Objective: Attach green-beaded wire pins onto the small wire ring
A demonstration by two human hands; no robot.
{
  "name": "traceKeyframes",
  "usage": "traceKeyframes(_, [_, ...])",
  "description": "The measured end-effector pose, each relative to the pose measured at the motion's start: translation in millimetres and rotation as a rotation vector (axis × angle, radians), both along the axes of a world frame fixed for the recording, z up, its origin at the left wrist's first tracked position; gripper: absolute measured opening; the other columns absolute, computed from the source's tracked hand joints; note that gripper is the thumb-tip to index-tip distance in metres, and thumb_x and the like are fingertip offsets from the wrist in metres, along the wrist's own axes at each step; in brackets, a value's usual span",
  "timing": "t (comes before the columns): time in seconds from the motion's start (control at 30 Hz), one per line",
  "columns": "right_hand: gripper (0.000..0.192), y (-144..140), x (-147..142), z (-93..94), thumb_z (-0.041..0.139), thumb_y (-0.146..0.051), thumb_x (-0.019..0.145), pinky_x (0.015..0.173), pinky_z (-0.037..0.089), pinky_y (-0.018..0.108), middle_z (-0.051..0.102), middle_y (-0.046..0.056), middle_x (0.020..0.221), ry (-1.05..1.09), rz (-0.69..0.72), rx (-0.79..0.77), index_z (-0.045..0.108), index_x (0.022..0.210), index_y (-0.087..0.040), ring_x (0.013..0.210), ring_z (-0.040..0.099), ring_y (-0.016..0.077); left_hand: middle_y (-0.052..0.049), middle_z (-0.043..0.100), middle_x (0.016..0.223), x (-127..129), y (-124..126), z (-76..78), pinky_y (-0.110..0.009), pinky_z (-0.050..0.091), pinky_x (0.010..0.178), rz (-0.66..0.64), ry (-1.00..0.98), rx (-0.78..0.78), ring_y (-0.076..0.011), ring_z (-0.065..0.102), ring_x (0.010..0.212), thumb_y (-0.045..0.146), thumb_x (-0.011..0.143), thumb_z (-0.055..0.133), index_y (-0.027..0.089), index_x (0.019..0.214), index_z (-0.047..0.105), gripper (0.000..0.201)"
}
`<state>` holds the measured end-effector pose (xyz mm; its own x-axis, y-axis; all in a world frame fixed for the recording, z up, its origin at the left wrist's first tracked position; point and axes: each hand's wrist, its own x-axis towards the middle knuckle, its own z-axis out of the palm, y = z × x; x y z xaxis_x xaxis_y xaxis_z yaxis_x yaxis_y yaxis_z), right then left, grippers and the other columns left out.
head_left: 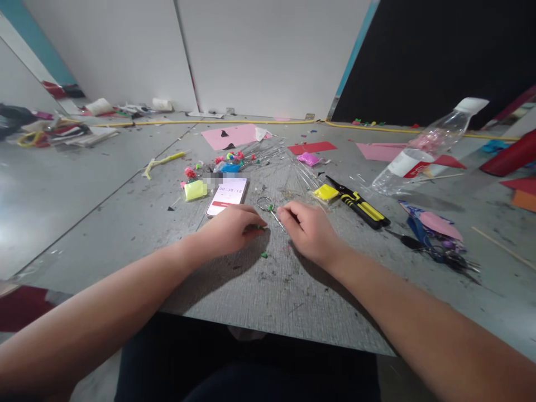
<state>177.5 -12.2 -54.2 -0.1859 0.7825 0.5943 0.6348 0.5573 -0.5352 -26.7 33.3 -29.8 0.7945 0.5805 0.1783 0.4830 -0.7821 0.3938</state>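
— So, what have the hands got? The left hand [232, 228] lies knuckles up on the grey table [125, 223], fingers curled together on a small green piece [260, 227] at its tips; the right hand [307, 230] is curled too, its fingertips [281, 214] pinching near a thin wire [276, 219] that runs to a metal ring [264, 203] at about eleven o'clock from it.

— Clamped, then? The left looks closed on the green bit; whether the right truly grips the wire I cannot tell; the fingers hide it.

— Where might it slip? My guess is the green piece; it is tiny, and another green crumb [264, 255] already lies loose at six o'clock from the fingertips; a slack pinch could drop it among the scraps.

— Anything further out? A phone [228, 196] sits just at twelve o'clock from the left hand; yellow-handled pliers [359, 203] lie at two o'clock from the right; a tipped plastic bottle [427, 146] lies beyond; a wide elbow swing could probably knock any of them.
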Motion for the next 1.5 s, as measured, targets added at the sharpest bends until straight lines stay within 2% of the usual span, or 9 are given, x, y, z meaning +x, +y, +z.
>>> traceKeyframes(0.1, [0.019,-4,-3,0.8,0.054,-0.029,0.096,0.063,0.041,0.028,0.065,0.003,0.075,-0.009,0.038,-0.053,0.061,0.082,-0.018,0.070,0.059,0.0160,-0.014,0.071,0.107,0,0,-1.4,-0.039,0.052,0.084,0.020,-0.046,0.044,-0.0243,0.066,0.095,0.021,0.090,0.058,0.015,0.107,0.073,0.024])
traceKeyframes(0.2, [0.009,-8,-5,2.0,0.060,-0.025,0.094,0.064,0.043,0.027,0.066,0.003,0.079,-0.001,0.086,-0.092,0.062,0.087,-0.018,0.072,0.060,0.0153,-0.012,0.069,0.100,1,-2,1.4,-0.035,0.052,0.077,0.084,-0.145,0.041,-0.0215,0.065,0.090,0.023,0.089,0.060,0.015,0.100,0.073,0.019])
traceKeyframes(0.33, [0.012,-12,-7,3.8,0.064,-0.027,0.093,0.063,0.044,0.027,0.063,0.002,0.078,0.001,0.176,-0.036,0.063,0.085,-0.017,0.069,0.057,0.0136,-0.007,0.071,0.083,3,-7,10.0,-0.027,0.049,0.065,0.173,-0.279,-0.254,-0.0152,0.062,0.075,0.024,0.087,0.061,0.014,0.090,0.072,0.015])
traceKeyframes(0.5, [0.008,-16,-9,7.5,0.062,-0.017,0.094,0.067,0.048,0.027,0.066,0.005,0.089,0.054,0.262,0.130,0.069,0.098,-0.017,0.076,0.060,0.0135,0.001,0.063,0.065,3,-13,20.6,-0.023,0.042,0.055,0.147,-0.368,-0.661,-0.0086,0.053,0.058,0.021,0.083,0.064,0.015,0.082,0.071,0.010])
traceKeyframes(0.7, [0.019,-19,-11,9.4,0.063,-0.013,0.091,0.063,0.050,0.028,0.067,0.009,0.094,0.120,0.298,0.226,0.072,0.108,-0.017,0.073,0.061,0.0135,0.002,0.064,0.064,3,-16,23.8,-0.022,0.041,0.056,0.171,-0.495,-0.874,-0.0073,0.053,0.058,0.017,0.081,0.067,0.015,0.079,0.073,0.008])
traceKeyframes(1.1, [0.016,-21,-13,11.5,0.063,-0.010,0.088,0.054,0.048,0.022,0.069,0.007,0.087,0.208,0.269,0.122,0.075,0.096,-0.016,0.066,0.059,0.0100,0.002,0.067,0.067,4,-18,25.0,-0.020,0.044,0.057,0.198,-0.486,-0.910,-0.0068,0.056,0.058,0.012,0.079,0.067,0.016,0.077,0.074,0.009])
traceKeyframes(1.3, [0.011,-25,-16,15.1,0.063,-0.011,0.087,0.055,0.048,0.023,0.069,0.006,0.084,0.199,0.264,0.087,0.072,0.091,-0.015,0.069,0.060,0.0115,0.003,0.066,0.064,2,-19,27.2,-0.020,0.045,0.055,0.192,-0.425,-0.824,-0.0068,0.056,0.056,0.014,0.077,0.068,0.016,0.076,0.073,0.005])
traceKeyframes(1.4, [0.007,-26,-17,16.2,0.065,-0.013,0.085,0.056,0.049,0.023,0.070,0.004,0.082,0.247,0.243,-0.037,0.070,0.087,-0.016,0.070,0.062,0.0117,0.004,0.063,0.058,1,-19,27.2,-0.020,0.043,0.053,0.193,-0.387,-0.750,-0.0065,0.054,0.053,0.016,0.078,0.069,0.016,0.075,0.072,0.004])
traceKeyframes(1.5, [0.003,-25,-19,15.9,0.068,-0.019,0.082,0.056,0.050,0.023,0.070,0.002,0.080,0.354,0.204,-0.257,0.069,0.084,-0.018,0.071,0.063,0.0125,0.003,0.062,0.058,1,-19,25.9,-0.020,0.042,0.052,0.197,-0.352,-0.686,-0.0070,0.054,0.053,0.018,0.077,0.070,0.015,0.075,0.071,0.004])
